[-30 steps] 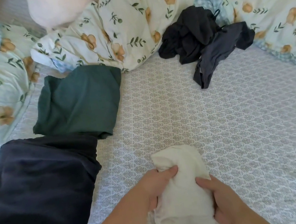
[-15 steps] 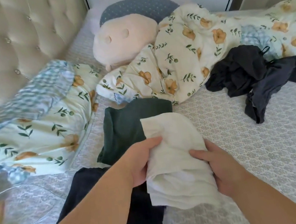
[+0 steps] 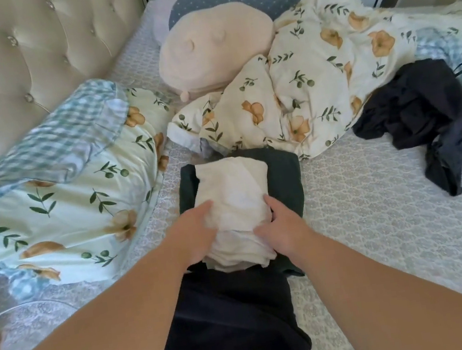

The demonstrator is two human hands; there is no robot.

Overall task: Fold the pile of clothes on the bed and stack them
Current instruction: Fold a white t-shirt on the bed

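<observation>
Hands on the laundry: the left hand (image 3: 195, 235) and the right hand (image 3: 284, 228) flank a folded cream-white cloth garment (image 3: 235, 204), one on each side, and each grips its near end. Left fingers (image 3: 202, 212) curl onto the cream fabric from the left, thumb side up; right thumb (image 3: 271, 201) presses the top while the other right fingers are tucked out of sight at the garment's edge. That cream bundle sits on top of a folded dark green garment (image 3: 284, 178), which lies flat on the patterned grey-white bed sheet (image 3: 379, 212). Just in front of the green one, closer to the camera and between the two forearms, lies a folded navy blue garment (image 3: 231, 324), its far edge touching the green piece.

Over to the right, well apart from the stack, a crumpled pile of dark black and navy clothes (image 3: 430, 115) rests against a rumpled cream duvet with orange flowers and green leaves (image 3: 313, 72). Left of the stack, a matching floral pillow with a blue gingham trim (image 3: 62, 200) leans by the tufted beige headboard (image 3: 11, 57). Behind, a round peach plush cushion (image 3: 214, 54) sits at the head of the bed.
</observation>
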